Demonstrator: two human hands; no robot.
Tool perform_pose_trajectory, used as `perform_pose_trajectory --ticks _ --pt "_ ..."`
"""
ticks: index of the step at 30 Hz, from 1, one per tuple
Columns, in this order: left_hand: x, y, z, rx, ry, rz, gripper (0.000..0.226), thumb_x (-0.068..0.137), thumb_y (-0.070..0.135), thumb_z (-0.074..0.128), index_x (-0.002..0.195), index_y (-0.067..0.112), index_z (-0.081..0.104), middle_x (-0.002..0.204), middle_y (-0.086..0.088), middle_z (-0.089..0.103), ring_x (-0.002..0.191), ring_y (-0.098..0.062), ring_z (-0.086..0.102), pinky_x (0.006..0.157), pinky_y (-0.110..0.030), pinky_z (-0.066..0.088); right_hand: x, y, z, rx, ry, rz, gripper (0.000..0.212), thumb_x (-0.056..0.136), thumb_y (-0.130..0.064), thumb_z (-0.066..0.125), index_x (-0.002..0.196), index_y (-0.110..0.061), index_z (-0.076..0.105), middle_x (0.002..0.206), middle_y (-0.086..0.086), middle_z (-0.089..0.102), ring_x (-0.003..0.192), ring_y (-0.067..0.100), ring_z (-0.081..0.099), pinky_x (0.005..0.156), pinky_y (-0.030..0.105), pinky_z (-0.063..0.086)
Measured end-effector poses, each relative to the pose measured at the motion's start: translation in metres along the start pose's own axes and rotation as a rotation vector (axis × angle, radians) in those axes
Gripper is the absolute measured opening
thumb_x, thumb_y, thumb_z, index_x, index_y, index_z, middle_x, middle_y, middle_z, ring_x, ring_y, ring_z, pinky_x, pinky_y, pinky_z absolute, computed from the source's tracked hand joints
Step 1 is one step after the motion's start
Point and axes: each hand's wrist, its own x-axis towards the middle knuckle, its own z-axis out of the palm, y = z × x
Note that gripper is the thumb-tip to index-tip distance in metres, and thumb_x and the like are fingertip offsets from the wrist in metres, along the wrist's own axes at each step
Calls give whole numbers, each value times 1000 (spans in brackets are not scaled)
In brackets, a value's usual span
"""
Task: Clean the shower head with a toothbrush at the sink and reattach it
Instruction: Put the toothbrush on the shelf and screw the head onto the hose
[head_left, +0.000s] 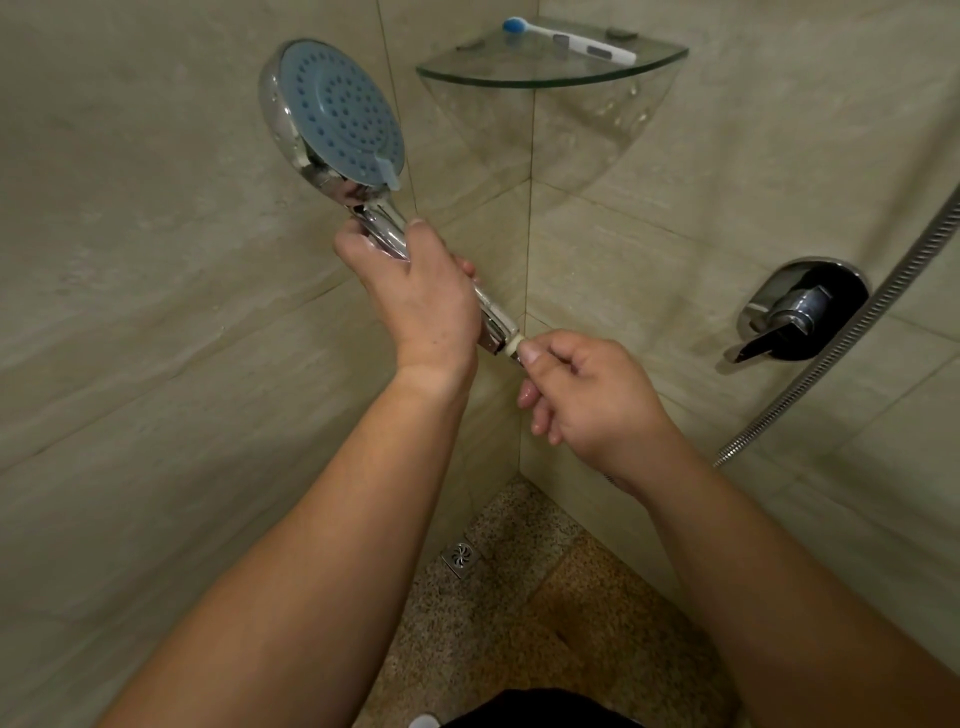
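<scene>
My left hand (415, 291) grips the chrome handle of the shower head (337, 114), whose round blue-grey nozzle face points toward me and to the right. At the handle's lower end, which shows a cream threaded tip, my right hand (587, 395) pinches the hose end; the fitting itself is hidden in my fingers. The metal hose (852, 332) runs from behind my right wrist up to the right edge. A white toothbrush (571, 41) with a blue head lies on the glass corner shelf (550, 75).
Beige tiled walls meet in a corner behind my hands. A chrome mixer valve with a lever (800, 312) is mounted on the right wall. Below, a speckled stone floor holds a small square drain (461, 557).
</scene>
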Motion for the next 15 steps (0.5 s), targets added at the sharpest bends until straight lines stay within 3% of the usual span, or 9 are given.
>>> perform_pose_trajectory --ticks 3,7,10,11,15 --pt "-1 0 0 19 -11 13 32 99 7 43 129 5 32 79 -8 50 49 -17 49 51 -30 46 0 0 2 50 -26 66 32 100 -38 47 89 -14 65 67 14 66 51 26 56 51 34 43" --pt "-3 -1 0 15 -8 13 32 100 7 43 130 5 32 76 -6 50 47 -17 49 50 -30 45 -2 -2 0 225 -16 68 9 98 -24 56 97 -16 52 63 3 58 47 15 46 41 20 35" --pt "-4 1 1 15 -13 8 32 100 6 42 130 4 31 72 -5 49 47 -17 49 49 -30 45 -3 -3 -3 264 -62 60 9 95 -11 60 95 -13 51 63 3 59 46 12 46 39 21 34" --pt "-3 1 1 14 -17 9 32 100 6 42 129 4 31 74 -6 49 47 -17 49 49 -30 45 -2 -2 -3 250 -70 62 4 97 -13 58 94 -14 55 63 3 62 47 15 49 39 23 36" --pt "-2 1 0 19 -21 29 29 98 7 42 126 5 33 80 -10 49 47 -17 50 52 -31 46 0 1 -1 166 -63 73 20 101 -37 47 96 -25 63 68 2 66 52 17 53 46 29 40"
